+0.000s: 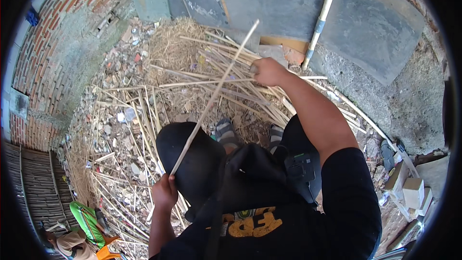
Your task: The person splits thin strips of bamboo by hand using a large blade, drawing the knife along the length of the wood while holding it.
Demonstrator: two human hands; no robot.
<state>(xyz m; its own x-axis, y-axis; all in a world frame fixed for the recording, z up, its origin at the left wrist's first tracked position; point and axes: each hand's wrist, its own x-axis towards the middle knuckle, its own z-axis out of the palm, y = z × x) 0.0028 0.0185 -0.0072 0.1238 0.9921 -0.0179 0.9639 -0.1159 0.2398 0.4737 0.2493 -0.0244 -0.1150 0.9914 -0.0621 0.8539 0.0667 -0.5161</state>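
Black T-shirt with yellow print (252,226) nearest. Left hand (164,191) clamped on the near-left end of a long, thin, pale wooden stick (217,91), slanting far and right. Right hand (270,72) curled by the loose pale-stick pile (207,82); can't tell its grip. Advice: firm left hold, keep far tip clear.

I work in a makeshift yard, its rubble-strewn ground (110,132) littered with thin wooden sticks (192,84) beside a weathered brick wall (38,67) and slatted screen (37,183).
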